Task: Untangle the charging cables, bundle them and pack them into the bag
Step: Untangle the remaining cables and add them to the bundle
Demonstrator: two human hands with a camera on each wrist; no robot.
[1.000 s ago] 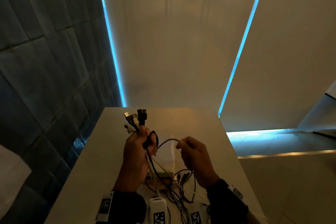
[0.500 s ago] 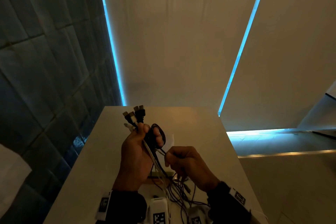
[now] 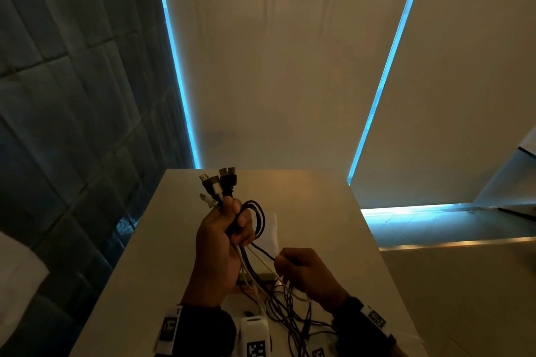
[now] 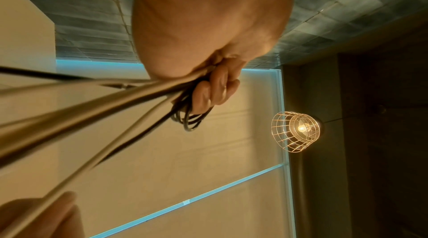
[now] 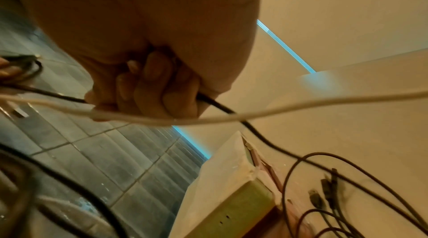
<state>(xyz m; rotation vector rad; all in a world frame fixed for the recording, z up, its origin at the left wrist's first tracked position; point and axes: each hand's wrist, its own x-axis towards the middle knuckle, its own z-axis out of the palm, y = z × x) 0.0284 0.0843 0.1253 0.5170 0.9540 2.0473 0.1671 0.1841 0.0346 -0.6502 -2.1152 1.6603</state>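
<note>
Above the table's (image 3: 319, 211) near half, left hand (image 3: 220, 243) is clenched round the cables (image 3: 246, 258) just below the plugs (image 3: 219, 182), which stick up out of the fist as a cluster. A few black loops (image 3: 258, 220) already hang off its fingers (image 4: 215, 92). Right hand (image 3: 307, 272) is lower and nearer the right edge, fingers (image 5: 157, 86) curled round one black cable (image 5: 215, 104) running taut to the left fist; a white cable (image 5: 301, 103) crosses under its fingers, touching them, can't tell if it's actually gripped.

Handling, my read:
- Light, limp, thin. No weight problem, they just flop and snag.
- Jackets look smooth, so a loose pinch will probably slip. Full-finger wrap is the better hold.
- Plugs are the only stiff parts. Good anchor at the plug end; free plugs will likely catch in loops.
- Pull one strand at a time. Yanking probably tightens the knot.

Rest of the cables trail down to a tangle (image 3: 293, 316) at the table's near edge. A white paper bag (image 5: 220, 178) lies flat behind the hands, mid-table, mouth towards the tangle; loose plug ends (image 5: 324, 187) sit just beside its mouth.

Surface: plain, smooth, pale top, narrow. Room is dim and warm-lit, one caged bulb lamp (image 4: 296, 129), blue light strips (image 3: 385, 66) on the wall, dark tiles (image 3: 72, 95) off the left edge.
</note>
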